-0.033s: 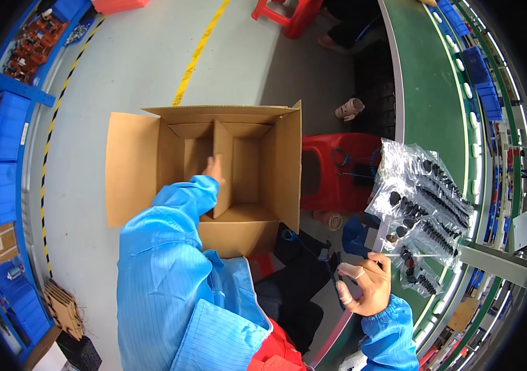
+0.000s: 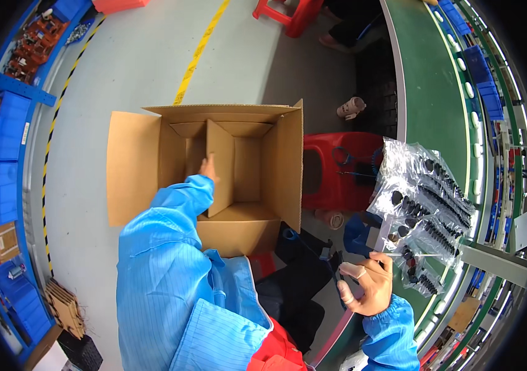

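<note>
An open cardboard box (image 2: 238, 238) stands in front of me, with a cardboard divider (image 2: 221, 167) upright inside it, splitting it into two compartments. My left hand (image 2: 208, 168) is closed on the divider's near left edge; part of its grip is hidden. At the bench edge on the right, my right hand (image 2: 368, 285) has its fingers bent and apart, with pale covers on two fingertips. A thin rod (image 2: 421, 255) lies by those fingertips; whether they touch it is unclear. Clear plastic bags with black coiled parts (image 2: 424, 198) lie just beyond this hand.
A red stool (image 2: 344, 176) stands between the box and the green bench (image 2: 427, 80). A pale cup-like object (image 2: 351, 108) is on the floor behind it. Blue bins (image 2: 7, 127) line a rack at left. Flat cardboard pieces (image 2: 64, 303) lean at lower left.
The divider's upper edge has tilted a little to the left, and my left hand has moved left with it. The right hand stays in place.
</note>
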### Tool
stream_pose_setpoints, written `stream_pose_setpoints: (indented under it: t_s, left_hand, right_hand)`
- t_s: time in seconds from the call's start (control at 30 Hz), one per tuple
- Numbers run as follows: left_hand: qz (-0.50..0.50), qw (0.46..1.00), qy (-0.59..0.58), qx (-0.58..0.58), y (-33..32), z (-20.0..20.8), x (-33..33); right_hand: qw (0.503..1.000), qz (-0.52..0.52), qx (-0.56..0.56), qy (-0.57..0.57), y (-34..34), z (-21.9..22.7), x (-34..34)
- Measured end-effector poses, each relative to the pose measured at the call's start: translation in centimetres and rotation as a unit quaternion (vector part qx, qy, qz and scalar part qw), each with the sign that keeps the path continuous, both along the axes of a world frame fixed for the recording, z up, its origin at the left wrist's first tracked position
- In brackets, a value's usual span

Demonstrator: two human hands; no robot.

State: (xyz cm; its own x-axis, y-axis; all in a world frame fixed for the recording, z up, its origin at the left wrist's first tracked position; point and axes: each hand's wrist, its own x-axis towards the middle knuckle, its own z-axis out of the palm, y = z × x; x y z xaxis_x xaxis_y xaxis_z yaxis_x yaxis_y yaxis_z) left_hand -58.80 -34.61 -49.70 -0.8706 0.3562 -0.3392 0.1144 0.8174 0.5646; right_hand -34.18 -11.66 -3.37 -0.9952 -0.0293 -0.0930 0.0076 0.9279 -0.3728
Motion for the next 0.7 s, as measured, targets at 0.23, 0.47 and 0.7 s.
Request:
stream_pose_setpoints:
  t_s: [0.23,0.47,0.7]
  left_hand:
    - [0.032,0.971,-0.125,0.2,-5.7,3.2,-2.2]
    - [0.011,0.96,-0.103,0.261,-4.6,-0.1,-2.1]
    - [0.021,0.995,-0.049,-0.08,-1.6,-6.5,0.3]
  right_hand:
    - [0.999,-0.027,0.0,-0.023,0.6,-0.6,0.8]
    - [0.999,-0.028,-0.007,-0.015,0.3,-0.5,0.7]
    - [0.997,-0.06,0.003,-0.054,-0.1,-1.0,0.5]
